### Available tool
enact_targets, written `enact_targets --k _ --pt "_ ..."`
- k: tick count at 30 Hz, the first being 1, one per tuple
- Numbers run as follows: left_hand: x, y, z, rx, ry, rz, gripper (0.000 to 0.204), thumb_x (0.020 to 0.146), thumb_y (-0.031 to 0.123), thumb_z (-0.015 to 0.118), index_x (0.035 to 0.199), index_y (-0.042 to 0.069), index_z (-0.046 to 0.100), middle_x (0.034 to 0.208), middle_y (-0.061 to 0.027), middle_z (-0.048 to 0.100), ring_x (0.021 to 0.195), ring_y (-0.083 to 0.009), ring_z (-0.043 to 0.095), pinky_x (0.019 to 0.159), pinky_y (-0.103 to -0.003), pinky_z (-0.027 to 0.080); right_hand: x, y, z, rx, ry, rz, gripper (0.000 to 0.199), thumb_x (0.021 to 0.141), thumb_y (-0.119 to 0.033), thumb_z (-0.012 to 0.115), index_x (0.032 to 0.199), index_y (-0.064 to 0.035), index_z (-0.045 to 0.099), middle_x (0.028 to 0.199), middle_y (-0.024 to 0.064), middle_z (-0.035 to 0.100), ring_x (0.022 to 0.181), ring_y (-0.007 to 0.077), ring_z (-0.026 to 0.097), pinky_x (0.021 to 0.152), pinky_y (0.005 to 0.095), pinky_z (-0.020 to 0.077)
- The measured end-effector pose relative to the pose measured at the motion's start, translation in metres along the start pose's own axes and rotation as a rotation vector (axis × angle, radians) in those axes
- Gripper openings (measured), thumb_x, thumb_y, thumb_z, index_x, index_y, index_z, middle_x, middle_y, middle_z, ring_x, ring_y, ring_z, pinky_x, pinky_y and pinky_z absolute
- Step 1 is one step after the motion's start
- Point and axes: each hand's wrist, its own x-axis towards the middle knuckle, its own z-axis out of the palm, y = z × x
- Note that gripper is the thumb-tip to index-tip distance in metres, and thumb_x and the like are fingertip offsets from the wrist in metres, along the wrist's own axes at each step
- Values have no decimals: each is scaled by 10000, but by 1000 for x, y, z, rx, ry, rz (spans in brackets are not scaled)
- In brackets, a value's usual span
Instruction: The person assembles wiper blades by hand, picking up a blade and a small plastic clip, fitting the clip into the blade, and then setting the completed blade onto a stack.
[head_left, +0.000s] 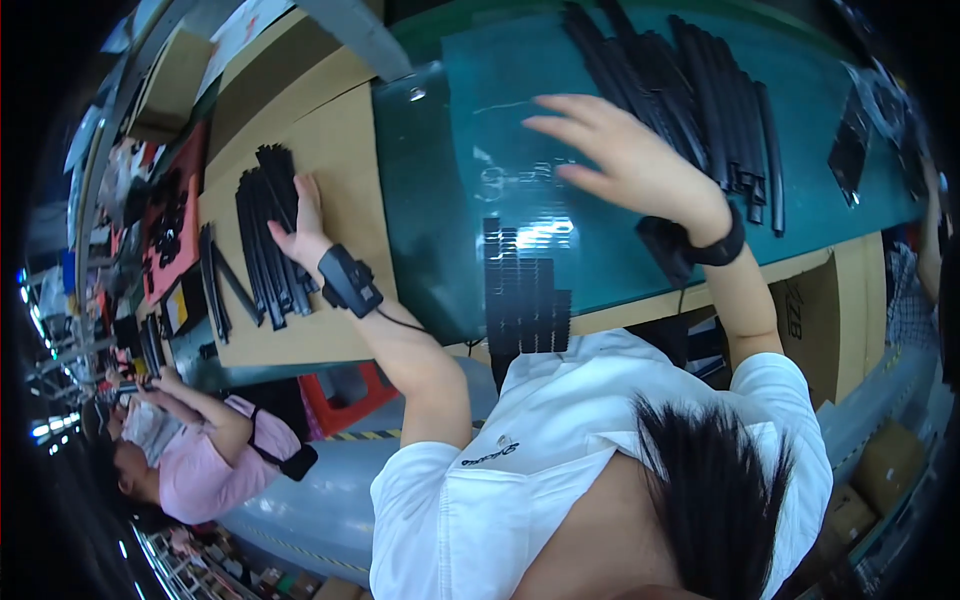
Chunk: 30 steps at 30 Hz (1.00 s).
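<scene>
Head view showed your left hand resting fingers-down on the bundle of long black plastic strips on the brown cardboard sheet (not visibly clenched around them). Your right hand lay spread, released, on the green glass tabletop, beside another pile of black strips.

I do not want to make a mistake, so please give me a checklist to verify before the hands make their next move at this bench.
1. Left hand is on the black strips: ok, its fingers rest on the bundle.
2. Left hand actually grips a strip: cannot tell.
3. Right hand is free: ok, open and spread over the green mat, holding nothing.
4. Pile of black tubes is near the right hand: ok, just beside its fingers.
5. Short black pieces at the mat's near edge are orderly: ok, in tidy columns.
6. Person in pink is out of the way: ok.
</scene>
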Motion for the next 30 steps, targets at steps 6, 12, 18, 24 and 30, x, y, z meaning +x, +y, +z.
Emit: enact_targets --k 6,12,18,24,30 --pt "-36 -15 -20 248 -17 -137 658 669 96 543 1225 -20 211 1242 -164 264 1158 -285 268 956 -415 259 -63 49 -30 31 75 509 410 751 -193 548 1105 -23 434 1056 158 473 880 258 501 761 310 414" --pt "-76 -24 -63 1075 -110 -106 311 781 106 447 1061 -22 406 1103 -159 417 1033 -255 397 899 -385 318 -56 80 -11 -91 33 690 412 734 -241 575 1028 28 469 745 145 540 648 234 528 601 290 424" --pt "-109 -12 -79 1457 -330 -132 241 813 159 420 980 -6 473 963 -110 516 905 -213 470 841 -355 350 -50 91 -6 -83 7 700 459 716 -337 577 958 45 499 843 199 564 808 312 550 730 333 437" --pt "-120 -23 -84 1710 -389 154 196 808 136 432 945 0 467 921 -110 502 874 -199 466 807 -335 368 -69 137 -50 -191 118 892 610 680 -426 592 1008 73 466 782 199 557 687 275 562 623 302 446" --pt "-125 -57 -94 2039 -534 220 169 825 110 416 926 -11 474 871 -117 521 829 -186 499 777 -303 396 -53 140 -55 -268 -236 1129 671 655 -464 584 1008 92 457 879 242 546 763 308 571 692 317 457"
